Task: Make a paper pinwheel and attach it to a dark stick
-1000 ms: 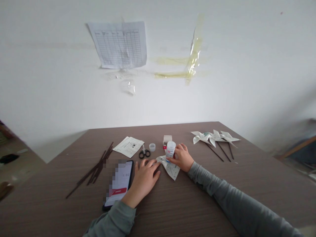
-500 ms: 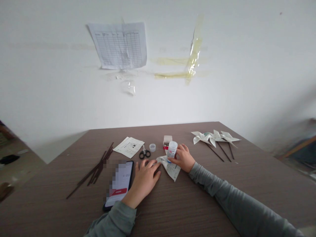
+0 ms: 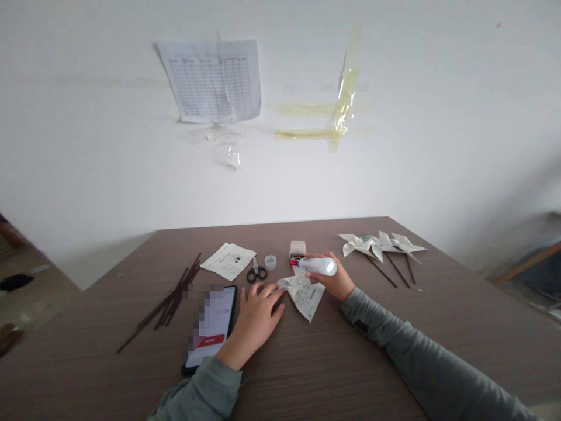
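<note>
My right hand [image 3: 336, 282] is wrapped round a white glue bottle [image 3: 319, 266] with a blue end. The bottle lies nearly level above the paper, its blue end toward the left and its rounded white end toward the right. Under it a printed paper piece [image 3: 307, 299], with folded, curled corners like a pinwheel, rests on the table. My left hand [image 3: 258, 313] lies with fingers spread, fingertips on the left edge of that paper. Whether the bottle touches the paper is hard to see. Behind my left hand stands a small clear cap [image 3: 270, 262].
Black-handled scissors [image 3: 256, 272] and a stack of printed paper squares [image 3: 228, 261] lie behind my left hand. A small red-and-white box [image 3: 297, 250] stands behind the bottle. Brown sticks [image 3: 175, 298] and a phone [image 3: 210, 330] are at left; paper pinwheels [image 3: 381, 244] on sticks are at right.
My right hand has tipped the bottle from upright to nearly level and shifted slightly right. More of the paper shows now. My left hand has stayed in place.
</note>
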Demonstrator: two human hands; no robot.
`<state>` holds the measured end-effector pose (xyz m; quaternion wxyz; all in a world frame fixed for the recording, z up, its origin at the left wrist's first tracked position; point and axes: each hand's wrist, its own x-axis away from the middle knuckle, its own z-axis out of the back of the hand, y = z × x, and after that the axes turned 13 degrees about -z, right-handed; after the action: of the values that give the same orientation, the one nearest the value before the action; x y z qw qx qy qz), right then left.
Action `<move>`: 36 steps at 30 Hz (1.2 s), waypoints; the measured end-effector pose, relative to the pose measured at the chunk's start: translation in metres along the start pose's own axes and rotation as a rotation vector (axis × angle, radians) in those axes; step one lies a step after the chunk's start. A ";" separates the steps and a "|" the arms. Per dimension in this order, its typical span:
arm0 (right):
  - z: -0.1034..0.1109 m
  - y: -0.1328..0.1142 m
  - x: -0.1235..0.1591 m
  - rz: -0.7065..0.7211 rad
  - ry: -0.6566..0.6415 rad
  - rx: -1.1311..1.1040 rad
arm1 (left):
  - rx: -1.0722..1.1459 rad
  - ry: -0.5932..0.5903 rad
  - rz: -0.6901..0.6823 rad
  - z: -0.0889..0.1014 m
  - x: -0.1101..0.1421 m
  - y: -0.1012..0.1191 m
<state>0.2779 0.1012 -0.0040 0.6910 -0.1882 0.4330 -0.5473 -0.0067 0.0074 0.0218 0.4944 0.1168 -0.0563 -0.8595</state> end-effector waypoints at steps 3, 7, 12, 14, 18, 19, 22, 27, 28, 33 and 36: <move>0.004 -0.001 0.001 -0.046 -0.019 0.027 | 0.000 -0.019 0.002 0.003 0.000 0.001; 0.008 -0.001 0.001 -0.077 0.005 0.024 | 0.011 -0.021 0.004 0.003 -0.001 0.001; 0.010 0.003 -0.005 -0.131 -0.008 -0.035 | 0.021 0.004 0.005 0.001 0.000 -0.001; 0.011 0.006 -0.007 -0.146 -0.020 -0.126 | 0.025 0.019 -0.005 0.000 0.000 -0.002; 0.012 0.009 -0.010 -0.182 -0.062 -0.324 | 0.026 0.014 0.012 -0.001 -0.001 -0.002; 0.013 0.009 -0.010 -0.189 -0.068 -0.349 | 0.025 0.009 0.018 0.000 -0.001 -0.002; 0.015 0.008 -0.010 -0.180 -0.049 -0.374 | 0.013 0.004 0.022 0.000 -0.001 -0.002; 0.018 0.007 -0.012 -0.179 0.042 -0.330 | -0.011 0.034 0.034 -0.001 0.000 -0.003; 0.019 0.007 -0.012 -0.178 0.056 -0.318 | -0.013 0.038 0.034 -0.002 0.000 -0.003; 0.024 0.006 -0.014 -0.137 0.079 -0.248 | -0.013 0.050 0.024 -0.004 -0.001 -0.005; 0.025 0.004 -0.013 -0.114 0.045 -0.219 | -0.003 0.028 0.032 -0.003 -0.002 -0.003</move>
<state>0.3004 0.1094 0.0117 0.6241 -0.2745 0.4941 -0.5394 -0.0080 0.0108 0.0188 0.5089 0.1270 -0.0499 -0.8500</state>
